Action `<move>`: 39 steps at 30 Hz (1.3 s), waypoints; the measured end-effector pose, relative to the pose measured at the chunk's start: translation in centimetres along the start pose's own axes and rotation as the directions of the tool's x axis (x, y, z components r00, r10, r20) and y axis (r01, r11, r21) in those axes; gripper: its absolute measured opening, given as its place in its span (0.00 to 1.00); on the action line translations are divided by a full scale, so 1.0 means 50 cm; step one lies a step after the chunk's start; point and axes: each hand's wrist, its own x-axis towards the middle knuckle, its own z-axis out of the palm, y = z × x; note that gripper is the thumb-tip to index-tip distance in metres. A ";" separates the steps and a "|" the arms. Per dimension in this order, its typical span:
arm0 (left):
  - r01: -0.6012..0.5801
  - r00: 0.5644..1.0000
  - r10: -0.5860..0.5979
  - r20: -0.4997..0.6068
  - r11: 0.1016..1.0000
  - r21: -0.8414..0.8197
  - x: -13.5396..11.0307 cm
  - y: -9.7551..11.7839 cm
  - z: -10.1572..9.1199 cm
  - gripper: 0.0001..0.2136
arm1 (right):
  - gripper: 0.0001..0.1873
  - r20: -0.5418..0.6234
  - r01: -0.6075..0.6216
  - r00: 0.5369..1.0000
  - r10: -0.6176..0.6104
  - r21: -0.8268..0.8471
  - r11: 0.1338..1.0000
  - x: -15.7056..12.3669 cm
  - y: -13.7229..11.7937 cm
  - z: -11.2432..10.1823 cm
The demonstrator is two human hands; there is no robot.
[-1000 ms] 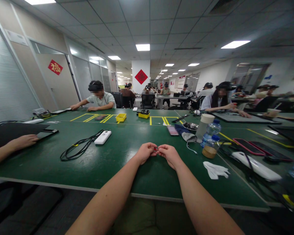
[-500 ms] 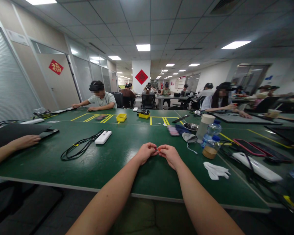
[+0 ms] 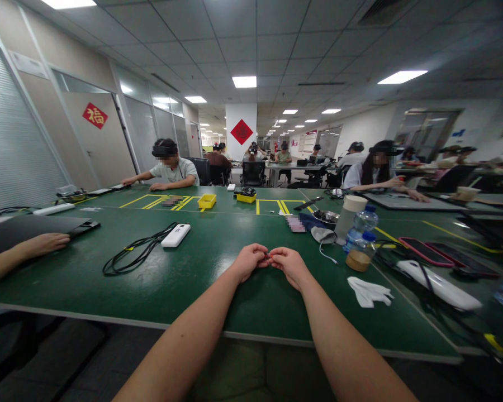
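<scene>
Over the middle of the green table (image 3: 193, 296), my left hand (image 3: 251, 262) and my right hand (image 3: 288, 267) meet fingertip to fingertip. Both are closed in a pinch. Between the fingertips a tiny reddish piece (image 3: 269, 256) shows, too small and too covered to name. Which hand grips it more firmly cannot be made out. Right of my right hand lies a crumpled white glove (image 3: 369, 291). A white power bank (image 3: 176, 235) with a coiled black cable (image 3: 128, 254) lies to the left of my left hand.
On the right stand plastic bottles (image 3: 361, 254), a pale cylinder (image 3: 349, 218) and a metal bowl (image 3: 326, 218). Yellow trays (image 3: 207, 201) sit farther back. A co-worker's hand (image 3: 48, 244) rests on a dark board at left. Other people sit across the table.
My hands stay pinched together in nearly the same place; the fingers shift only slightly around the small piece. The rest of the table looks unchanged.
</scene>
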 end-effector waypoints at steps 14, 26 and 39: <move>0.002 1.000 -0.002 -0.009 0.999 -0.036 0.002 -0.001 0.001 0.10 | 0.05 -0.019 -0.041 0.999 0.042 0.037 0.998 0.001 -0.003 -0.003; -0.002 1.000 0.002 -0.002 1.000 0.025 0.004 -0.004 -0.004 0.11 | 0.06 -0.023 -0.037 0.999 0.038 0.033 0.999 0.001 -0.003 -0.002; -0.010 1.000 0.011 -0.026 0.998 0.058 0.002 -0.003 -0.001 0.11 | 0.06 -0.011 -0.012 1.000 0.012 0.001 1.000 -0.001 -0.003 0.000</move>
